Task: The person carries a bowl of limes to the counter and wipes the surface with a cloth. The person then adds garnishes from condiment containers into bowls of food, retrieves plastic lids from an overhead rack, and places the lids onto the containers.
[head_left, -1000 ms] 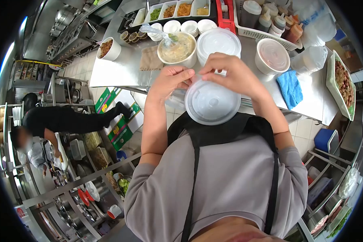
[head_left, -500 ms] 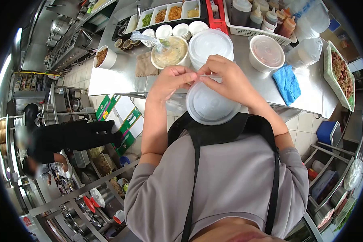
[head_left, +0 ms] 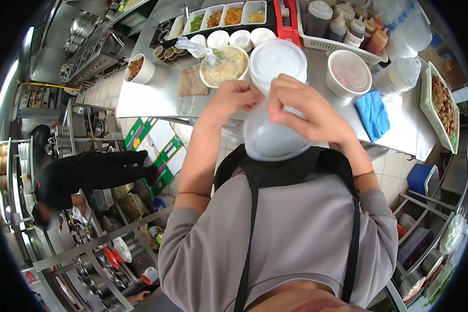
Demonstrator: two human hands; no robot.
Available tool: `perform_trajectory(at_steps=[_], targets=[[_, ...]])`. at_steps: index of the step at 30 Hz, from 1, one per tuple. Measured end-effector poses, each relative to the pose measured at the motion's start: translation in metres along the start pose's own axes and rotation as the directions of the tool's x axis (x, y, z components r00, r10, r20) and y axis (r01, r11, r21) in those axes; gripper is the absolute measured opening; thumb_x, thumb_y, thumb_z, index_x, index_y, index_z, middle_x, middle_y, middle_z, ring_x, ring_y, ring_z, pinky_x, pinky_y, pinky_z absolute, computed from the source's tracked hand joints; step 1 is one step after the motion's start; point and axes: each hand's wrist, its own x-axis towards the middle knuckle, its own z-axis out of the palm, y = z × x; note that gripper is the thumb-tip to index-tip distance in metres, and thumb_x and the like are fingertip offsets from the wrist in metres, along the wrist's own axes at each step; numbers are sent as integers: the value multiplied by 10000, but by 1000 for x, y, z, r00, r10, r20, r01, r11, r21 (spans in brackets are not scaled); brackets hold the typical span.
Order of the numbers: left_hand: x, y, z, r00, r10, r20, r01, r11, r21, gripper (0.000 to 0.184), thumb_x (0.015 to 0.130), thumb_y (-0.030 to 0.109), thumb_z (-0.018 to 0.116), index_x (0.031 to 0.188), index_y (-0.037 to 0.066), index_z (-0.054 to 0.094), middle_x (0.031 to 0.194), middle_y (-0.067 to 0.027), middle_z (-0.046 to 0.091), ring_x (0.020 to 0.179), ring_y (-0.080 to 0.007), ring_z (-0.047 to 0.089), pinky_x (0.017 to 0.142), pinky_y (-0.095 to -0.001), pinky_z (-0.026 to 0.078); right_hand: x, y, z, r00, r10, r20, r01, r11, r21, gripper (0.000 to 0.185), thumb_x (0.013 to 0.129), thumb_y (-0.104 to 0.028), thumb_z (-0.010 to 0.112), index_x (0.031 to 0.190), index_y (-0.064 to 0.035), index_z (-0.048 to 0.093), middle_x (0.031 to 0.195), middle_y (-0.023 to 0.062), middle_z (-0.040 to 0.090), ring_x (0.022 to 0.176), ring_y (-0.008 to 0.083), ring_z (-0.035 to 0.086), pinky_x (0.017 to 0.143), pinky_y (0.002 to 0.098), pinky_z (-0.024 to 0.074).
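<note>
In front of my chest is a translucent round plastic lid (head_left: 275,138), tilted and partly smeared by motion; whether it is one lid or two together I cannot tell. My right hand (head_left: 309,112) grips its upper edge between thumb and fingers. At its upper left edge, my left hand (head_left: 233,102) is closed in a pinch. Just beyond my hands stands a stack of similar lids (head_left: 278,60). Left of the stack sits a white bowl (head_left: 224,67) of pale food with a knotted clear plastic bag (head_left: 213,60) in it.
A lidded bowl (head_left: 349,74) and a blue cloth (head_left: 373,115) lie to the right on the steel table (head_left: 156,104). Sauce bottles fill a white basket (head_left: 343,44). Toppings trays (head_left: 213,20) and small white dishes (head_left: 218,39) line the back. Another person (head_left: 88,174) stands at left.
My hands have moved slightly apart, the left going left and the right going right. The lid's upper part has lifted and tilted with my right hand. The other person has shifted slightly.
</note>
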Motion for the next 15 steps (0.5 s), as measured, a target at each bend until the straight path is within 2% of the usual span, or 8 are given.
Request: perform_trajectory(at_steps=[1, 3, 4, 6, 8, 10, 12, 15], targets=[[-1, -2, -3, 999, -25, -34, 24, 999, -24, 146, 784, 171, 634, 806, 27, 622, 767, -18, 601, 669, -96, 556, 623, -224, 463, -1, -7, -7, 999, -26, 29, 24, 998, 63, 71, 797, -38, 546, 755, -14, 494, 766, 68, 490, 729, 201, 467, 678, 292, 384], [-6, -11, -16, 993, -76, -93, 70, 995, -69, 132, 789, 167, 629, 772, 37, 614, 750, -12, 596, 665, -95, 554, 611, -225, 461, -5, -10, -24, 992, 17, -128, 5, 986, 166, 77, 816, -62, 554, 772, -25, 503, 770, 42, 494, 713, 158, 453, 675, 271, 378], [-10, -14, -25, 996, -68, -61, 62, 993, -98, 134, 792, 170, 630, 772, 40, 610, 749, -10, 595, 667, -93, 554, 607, -224, 460, -8, -10, -30, 977, 45, -209, 1, 976, 216, 81, 826, -74, 558, 780, -30, 507, 773, 30, 496, 705, 137, 446, 673, 261, 374], [-23, -22, -41, 999, -53, 8, 53, 986, -156, 138, 799, 177, 631, 773, 44, 603, 747, -4, 593, 670, -89, 555, 598, -221, 459, 0, 7, -45, 851, 245, -465, -91, 940, 328, 76, 855, -98, 551, 808, -40, 533, 749, -15, 495, 685, 87, 437, 642, 233, 368], [-30, -31, -54, 999, 1, 50, 10, 973, -229, 151, 807, 188, 634, 787, 42, 600, 755, -5, 595, 672, -81, 554, 585, -216, 454, 9, 53, -63, 740, 383, -554, -228, 916, 329, 105, 870, -132, 545, 836, -35, 568, 746, -34, 533, 656, 80, 470, 611, 221, 389], [-36, -33, -56, 996, 41, 80, -18, 963, -268, 161, 812, 197, 635, 800, 40, 597, 763, -3, 595, 674, -73, 551, 573, -208, 447, 17, 101, -64, 664, 471, -581, -261, 874, 410, 111, 869, -133, 548, 895, -25, 559, 778, -32, 521, 702, 31, 455, 641, 180, 357], [-39, -30, -57, 992, 76, 101, -46, 962, -270, 170, 817, 203, 636, 813, 38, 595, 770, 0, 595, 679, -64, 547, 560, -196, 438, 26, 153, -58, 624, 512, -590, -342, 858, 383, 151, 845, -154, 565, 852, -8, 601, 747, 2, 595, 665, 94, 529, 615, 232, 425], [-41, -28, -51, 998, 59, 2, -56, 963, -265, 164, 819, 195, 632, 810, 35, 596, 777, -4, 599, 667, -62, 551, 544, -192, 439, 28, 198, -40, 625, 505, -595, -543, 829, 134, 190, 811, -180, 600, 854, 4, 623, 773, 75, 647, 673, 153, 584, 643, 270, 462]])
